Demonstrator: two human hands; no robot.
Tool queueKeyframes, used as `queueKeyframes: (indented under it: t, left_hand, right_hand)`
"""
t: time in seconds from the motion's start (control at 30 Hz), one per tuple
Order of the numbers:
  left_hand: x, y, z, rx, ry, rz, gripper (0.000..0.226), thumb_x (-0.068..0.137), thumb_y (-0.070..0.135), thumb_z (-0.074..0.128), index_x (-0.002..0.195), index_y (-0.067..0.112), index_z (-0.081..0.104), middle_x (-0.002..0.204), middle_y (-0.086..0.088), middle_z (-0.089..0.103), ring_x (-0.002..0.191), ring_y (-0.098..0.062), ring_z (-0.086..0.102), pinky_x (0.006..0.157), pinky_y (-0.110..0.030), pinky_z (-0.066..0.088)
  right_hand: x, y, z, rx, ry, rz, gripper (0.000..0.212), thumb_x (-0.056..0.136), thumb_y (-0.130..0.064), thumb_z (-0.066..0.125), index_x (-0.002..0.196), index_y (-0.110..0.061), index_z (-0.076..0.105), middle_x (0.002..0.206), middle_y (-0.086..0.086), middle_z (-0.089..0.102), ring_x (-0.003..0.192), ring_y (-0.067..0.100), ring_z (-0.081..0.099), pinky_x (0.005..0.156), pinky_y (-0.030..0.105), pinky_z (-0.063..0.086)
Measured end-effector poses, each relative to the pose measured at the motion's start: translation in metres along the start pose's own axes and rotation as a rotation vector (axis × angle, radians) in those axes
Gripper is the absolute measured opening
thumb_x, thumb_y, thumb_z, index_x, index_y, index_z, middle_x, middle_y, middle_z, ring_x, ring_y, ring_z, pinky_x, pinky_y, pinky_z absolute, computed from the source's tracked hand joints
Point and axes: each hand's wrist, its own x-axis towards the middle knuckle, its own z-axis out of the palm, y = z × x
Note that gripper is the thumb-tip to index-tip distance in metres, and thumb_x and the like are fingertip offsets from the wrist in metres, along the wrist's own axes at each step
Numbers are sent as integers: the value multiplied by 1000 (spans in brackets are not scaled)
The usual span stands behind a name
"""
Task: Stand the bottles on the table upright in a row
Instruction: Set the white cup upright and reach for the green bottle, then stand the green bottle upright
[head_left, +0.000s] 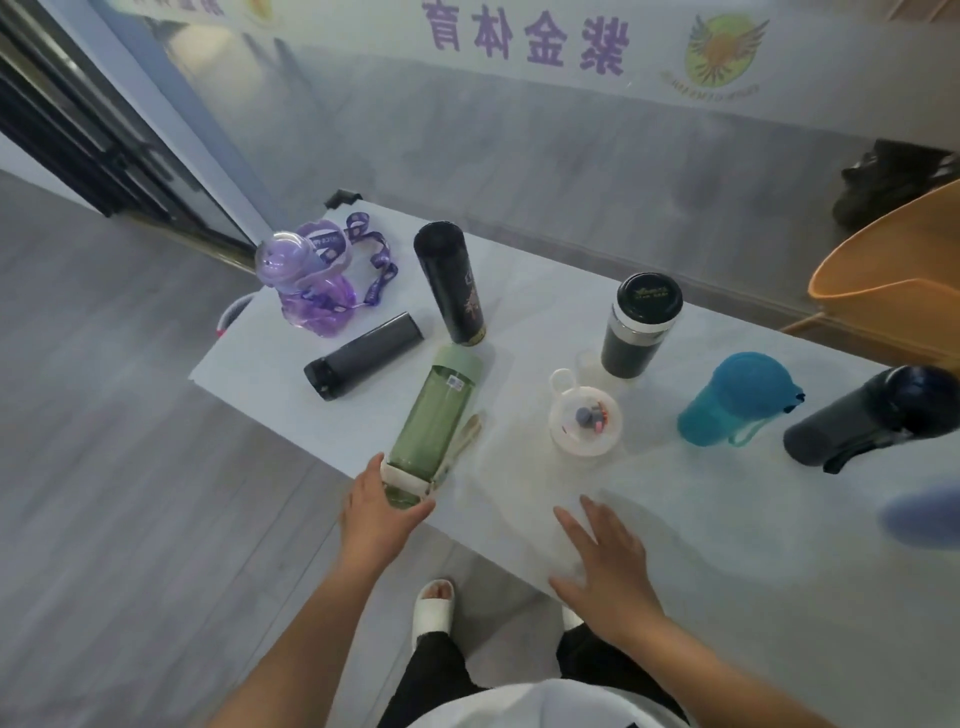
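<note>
Bottles crowd a white table (675, 519) that runs from centre left to the right edge of the head view. At lower centre, the left hand (376, 512) wraps its fingers and thumb around the near end of a green bottle (434, 415), which lies on its side at the table's near edge, its pale green end pointing toward the upper part of the frame. The right hand (602, 564) sits lower right of centre, palm down, fingers spread wide over bare tabletop, holding nothing.

Above and left of the green bottle, a dark grey bottle (363, 356) lies flat. Just beyond it, a tall black flask (451, 283) stands upright, and a purple bottle (306, 275) with a patterned strap stands at the table's upper left corner. Right of centre, a black-lidded tumbler (641, 327) stands upright, with a clear round container (584, 413) just below it in the frame. Further right stand a blue bottle (735, 397) and a dark navy bottle (872, 415), both leaning in the wide-angle picture. An orange chair (893, 280) shows at the right edge.
</note>
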Motion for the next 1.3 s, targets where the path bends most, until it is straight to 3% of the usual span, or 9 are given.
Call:
queueKeyframes:
  t: [0.07, 0.17, 0.27, 0.53, 0.7, 0.8, 1.0, 1.17, 1.3]
  left_hand:
    - [12, -14, 1, -98, -59, 8, 92, 57, 55, 84, 134, 36, 37, 127, -2, 56, 104, -21, 62, 88, -46, 55]
    - [18, -17, -4, -175, -102, 86, 82, 64, 34, 88, 132, 23, 43, 118, -3, 51, 102, -22, 58, 84, -36, 52]
    - [24, -23, -9, -202, -110, 157, 77, 65, 29, 88, 128, 21, 45, 113, -2, 51, 96, -18, 54, 77, -29, 45]
    - [54, -22, -69, -190, -93, 472, 83, 66, 24, 84, 137, 25, 43, 124, 2, 42, 97, -12, 48, 81, -25, 41]
    - [76, 41, -118, -124, -123, 673, 78, 60, 27, 82, 128, 30, 44, 118, 7, 44, 94, -15, 52, 77, -30, 45]
    - [84, 92, -131, -113, -195, 746, 73, 64, 21, 77, 127, 26, 41, 112, 0, 46, 92, -19, 52, 76, -28, 41]
    - [93, 165, -125, -7, -304, 851, 75, 67, 22, 79, 132, 30, 43, 115, -4, 47, 96, -25, 54, 77, -33, 46]
    - [95, 192, -118, 19, -370, 820, 75, 66, 20, 79, 131, 36, 45, 112, -4, 46, 95, -28, 57, 77, -44, 58]
    - [92, 202, -110, 75, -406, 835, 77, 69, 20, 77, 135, 42, 43, 115, -3, 45, 98, -27, 56, 82, -42, 56]
  right_hand:
    - [2, -15, 7, 36, 15, 46, 76, 89, -58, 49, 150, -42, 7, 163, -5, -7, 149, 22, -6, 118, 44, 5]
    - [2, -41, 15, 96, 72, 130, 76, 88, -57, 53, 151, -39, 13, 163, -3, 0, 149, 22, 1, 118, 41, 8]
    - [1, -71, 22, 172, 133, 205, 76, 85, -54, 57, 150, -35, 22, 162, 0, 10, 148, 21, 11, 118, 37, 15]
    - [17, -157, 24, 320, 300, 232, 76, 85, -45, 64, 149, -32, 26, 160, 1, 19, 146, 20, 18, 117, 38, 19]
    - [27, -184, 13, 359, 416, 252, 76, 84, -51, 64, 148, -35, 26, 159, -3, 21, 145, 21, 23, 116, 43, 24]
    - [27, -180, 15, 302, 381, 334, 76, 83, -53, 62, 148, -37, 25, 159, -2, 22, 145, 22, 24, 116, 44, 24]
    - [21, -149, 26, 174, 153, 507, 76, 85, -50, 57, 150, -38, 19, 161, 1, 14, 147, 23, 14, 115, 44, 18]
    - [27, -131, 24, 152, 124, 496, 75, 84, -50, 58, 149, -38, 20, 161, 0, 15, 147, 23, 14, 115, 46, 19]
    - [36, -123, 20, 89, 95, 446, 73, 84, -47, 57, 147, -37, 22, 158, 0, 20, 144, 23, 18, 111, 45, 23]
